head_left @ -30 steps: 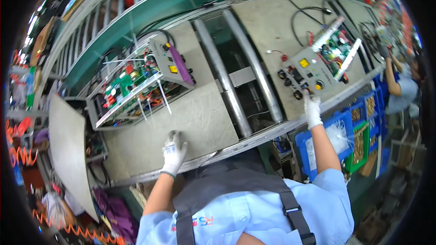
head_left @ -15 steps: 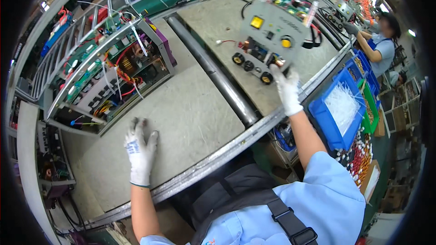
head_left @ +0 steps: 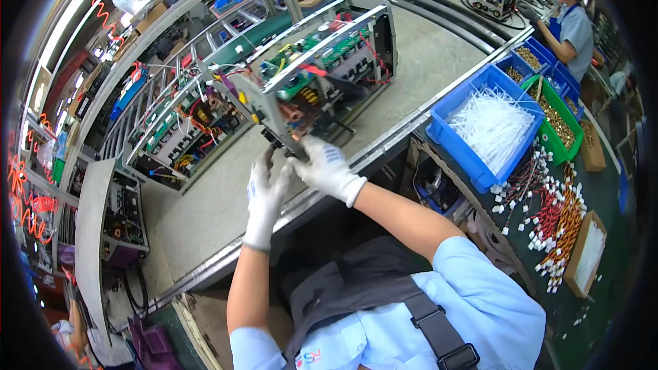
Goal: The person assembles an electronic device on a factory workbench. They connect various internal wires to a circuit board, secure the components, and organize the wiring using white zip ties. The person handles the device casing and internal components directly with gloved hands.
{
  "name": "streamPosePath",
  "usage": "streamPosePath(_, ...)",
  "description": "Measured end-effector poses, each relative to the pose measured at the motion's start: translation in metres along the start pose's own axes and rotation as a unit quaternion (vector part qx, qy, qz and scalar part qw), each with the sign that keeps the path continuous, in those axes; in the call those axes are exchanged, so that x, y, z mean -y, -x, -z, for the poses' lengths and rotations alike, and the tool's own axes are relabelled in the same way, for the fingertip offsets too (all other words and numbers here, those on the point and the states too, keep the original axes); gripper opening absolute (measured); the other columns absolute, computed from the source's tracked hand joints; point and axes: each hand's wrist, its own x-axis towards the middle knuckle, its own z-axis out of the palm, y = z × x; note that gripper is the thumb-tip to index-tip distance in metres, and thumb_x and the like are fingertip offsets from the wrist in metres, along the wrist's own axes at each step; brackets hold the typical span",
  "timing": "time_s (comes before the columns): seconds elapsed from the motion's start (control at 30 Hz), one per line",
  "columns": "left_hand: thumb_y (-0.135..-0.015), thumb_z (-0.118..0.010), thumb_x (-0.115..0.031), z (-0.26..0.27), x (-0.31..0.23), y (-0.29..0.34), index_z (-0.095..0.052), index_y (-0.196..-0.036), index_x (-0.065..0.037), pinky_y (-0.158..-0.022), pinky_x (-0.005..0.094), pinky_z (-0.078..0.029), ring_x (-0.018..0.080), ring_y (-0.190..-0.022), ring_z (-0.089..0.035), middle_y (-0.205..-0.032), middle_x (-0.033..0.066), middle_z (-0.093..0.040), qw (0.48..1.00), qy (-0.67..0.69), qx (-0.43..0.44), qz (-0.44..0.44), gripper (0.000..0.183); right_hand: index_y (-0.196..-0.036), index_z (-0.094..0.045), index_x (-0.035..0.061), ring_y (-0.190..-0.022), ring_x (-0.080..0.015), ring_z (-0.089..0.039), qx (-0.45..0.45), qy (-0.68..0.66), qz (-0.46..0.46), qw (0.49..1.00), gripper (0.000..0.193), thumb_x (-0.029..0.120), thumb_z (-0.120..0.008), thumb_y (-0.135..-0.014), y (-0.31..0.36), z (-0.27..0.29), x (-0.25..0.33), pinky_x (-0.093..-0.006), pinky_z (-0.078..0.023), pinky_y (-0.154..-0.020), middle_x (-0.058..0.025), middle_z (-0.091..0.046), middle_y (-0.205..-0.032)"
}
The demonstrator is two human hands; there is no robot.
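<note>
An open-frame electrical unit (head_left: 322, 72) with green circuit boards, copper coils and a grey front panel stands on the bench ahead of me, its panel turned toward the left. My right hand (head_left: 327, 170), in a white glove, has its fingers closed at the panel's lower corner. Close beside it, my gloved left hand (head_left: 266, 195) is raised with fingers and thumb apart, near the black sockets on the panel. Whether its fingertips touch them is hard to tell. A second similar unit (head_left: 195, 123) with a purple panel sits to the left, close to the first.
To the right are a blue bin (head_left: 439, 120) of white cable ties, a green bin (head_left: 572, 144) of brass-coloured parts and bundled wires (head_left: 548, 216). A metal rail (head_left: 384, 151) edges the bench. Rollers (head_left: 445, 20) lie beyond; a co-worker (head_left: 579, 27) stands far right.
The unit has moved left and turned, so its panel now faces left. My right hand has come left with it; my left hand has lifted toward the panel. My view has shifted too.
</note>
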Motion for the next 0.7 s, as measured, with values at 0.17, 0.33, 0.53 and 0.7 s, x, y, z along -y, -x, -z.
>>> streamPosePath(0.17, -0.088, -0.069, -0.024, -0.041, 0.022, -0.015, -0.062, -0.103, 0.001, -0.069, 0.0288, -0.049, 0.0129, -0.076, -0.058, -0.083, 0.0047, -0.064, 0.99, -0.019, -0.14, -0.029, 0.03, -0.119, -0.056, 0.0003, -0.102, -0.0274, -0.062, -0.148, -0.214, 0.008, 0.966, 0.034, 0.023, -0.059, -0.094, 0.02, 0.068, -0.033, -0.0363, -0.048, -0.091, -0.0155, -0.065, -0.108)
streamPosePath(0.33, -0.085, -0.066, -0.021, -0.054, 0.023, -0.026, -0.059, -0.081, -0.001, -0.062, 0.0414, -0.044, 0.0317, -0.065, -0.056, -0.071, 0.0164, -0.058, 0.986, 0.117, -0.119, 0.011, 0.021, -0.134, -0.048, -0.0056, -0.125, -0.0295, -0.049, -0.356, -0.137, -0.064, 0.922, 0.06, 0.044, -0.046, -0.1, -0.08, 0.124, -0.157, -0.033, -0.035, -0.107, -0.0232, -0.051, -0.136)
streamPosePath(0.53, -0.081, -0.069, -0.015, -0.031, 0.009, -0.019, -0.059, -0.08, -0.002, -0.059, 0.0432, -0.043, 0.0357, -0.066, -0.057, -0.069, 0.0174, -0.057, 0.989, 0.062, -0.105, -0.081, 0.016, -0.139, -0.042, -0.0054, -0.13, -0.0301, -0.044, -0.264, -0.199, -0.176, 0.927, 0.074, 0.055, -0.045, -0.096, -0.125, 0.11, -0.189, -0.0341, -0.03, -0.11, -0.0199, -0.047, -0.14)
streamPosePath(0.7, -0.078, -0.069, -0.012, 0.024, 0.056, 0.023, -0.061, -0.066, -0.002, -0.053, 0.0405, -0.042, 0.0318, -0.056, -0.056, -0.06, 0.0148, -0.057, 0.985, 0.12, -0.122, 0.033, 0.018, -0.144, -0.03, -0.0069, -0.135, -0.0322, -0.036, -0.211, -0.128, -0.112, 0.962, 0.071, 0.044, -0.049, -0.098, -0.041, 0.069, -0.108, -0.0361, -0.026, -0.113, -0.0227, -0.038, -0.146)
